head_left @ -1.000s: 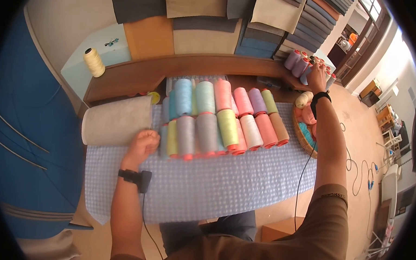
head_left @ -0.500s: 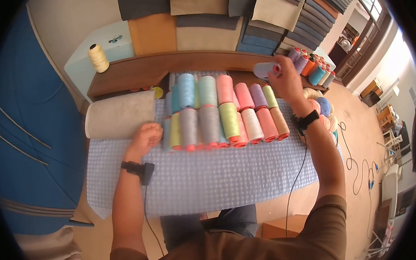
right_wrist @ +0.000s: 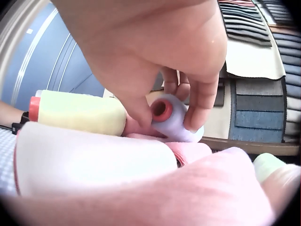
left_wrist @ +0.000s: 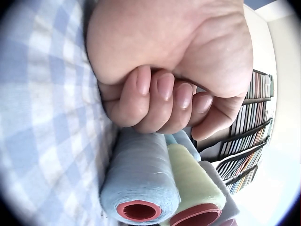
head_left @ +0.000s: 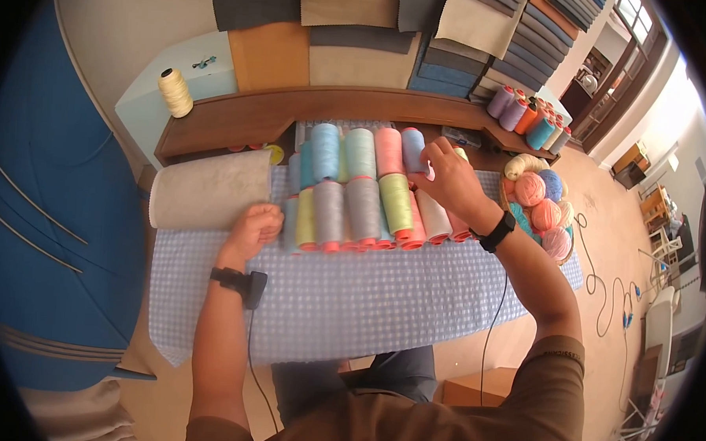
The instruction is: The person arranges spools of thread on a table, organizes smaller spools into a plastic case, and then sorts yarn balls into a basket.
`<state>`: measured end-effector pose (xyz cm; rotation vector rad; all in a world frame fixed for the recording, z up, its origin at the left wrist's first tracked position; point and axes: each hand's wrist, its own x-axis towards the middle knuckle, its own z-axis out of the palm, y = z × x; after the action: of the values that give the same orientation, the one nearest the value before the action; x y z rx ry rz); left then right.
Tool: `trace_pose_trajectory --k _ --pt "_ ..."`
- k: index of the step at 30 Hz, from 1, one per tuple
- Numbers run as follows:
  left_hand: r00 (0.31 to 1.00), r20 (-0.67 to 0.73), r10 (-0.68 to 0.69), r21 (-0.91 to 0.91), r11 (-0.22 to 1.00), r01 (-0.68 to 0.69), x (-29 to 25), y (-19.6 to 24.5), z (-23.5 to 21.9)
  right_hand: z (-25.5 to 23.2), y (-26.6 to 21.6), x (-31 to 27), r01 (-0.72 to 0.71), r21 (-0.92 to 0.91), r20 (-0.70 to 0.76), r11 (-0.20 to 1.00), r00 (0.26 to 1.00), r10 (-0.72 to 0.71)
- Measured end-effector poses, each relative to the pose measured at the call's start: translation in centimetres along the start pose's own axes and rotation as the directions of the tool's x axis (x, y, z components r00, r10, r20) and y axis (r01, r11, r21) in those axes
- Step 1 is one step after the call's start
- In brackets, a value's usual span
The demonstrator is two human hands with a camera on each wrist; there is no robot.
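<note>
Rows of pastel thread spools lie stacked on the checked cloth (head_left: 357, 299). My left hand (head_left: 258, 226) rests beside the left end of the stack, its fingers curled into the palm (left_wrist: 164, 94) with nothing seen in them. Against those fingers, or very near, is a light blue spool (left_wrist: 141, 179). My right hand (head_left: 453, 181) pinches a pale lavender-blue spool (head_left: 413, 148) at the top row, right of a pink spool (head_left: 388, 151). In the right wrist view the thumb and fingers hold that spool (right_wrist: 181, 123) around its red-cored end; part of it is hidden.
A rolled grey cloth (head_left: 208, 190) lies left of the stack. At right stands a basket of yarn balls (head_left: 530, 189). More spools (head_left: 541, 132) stand on the wooden shelf (head_left: 374, 102), with a cream cone (head_left: 175, 93) at far left. A thin cable hangs from each wrist.
My right hand took the lavender-blue spool from the shelf spools at back right and brought it left and down to the stack's top row. My left hand has stayed beside the stack.
</note>
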<state>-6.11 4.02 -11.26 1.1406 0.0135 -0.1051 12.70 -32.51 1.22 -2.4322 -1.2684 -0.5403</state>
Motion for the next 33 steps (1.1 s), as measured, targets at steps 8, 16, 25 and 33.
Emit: trace_pose_trajectory --k 8,16,25,33 --pt "1.0 -0.027 -0.006 0.017 1.0 0.007 0.0 0.1 0.2 -2.4 8.9 2.6 -0.292 -0.055 -0.267 0.955 0.926 0.268" --pt "0.999 -0.048 -0.009 0.036 0.999 0.011 0.0 0.3 0.5 -4.3 23.6 4.3 -0.673 -0.218 -0.34 0.707 0.732 0.591" --pt "1.0 -0.001 -0.008 0.017 1.0 0.008 -0.1 0.1 0.0 -4.3 30.5 3.9 -0.644 -0.241 -0.29 0.726 0.762 0.579" --pt "1.0 -0.02 0.002 0.023 1.0 -0.001 -0.1 0.2 0.3 -4.3 26.0 2.5 -0.61 -0.207 -0.389 0.765 0.769 0.507"
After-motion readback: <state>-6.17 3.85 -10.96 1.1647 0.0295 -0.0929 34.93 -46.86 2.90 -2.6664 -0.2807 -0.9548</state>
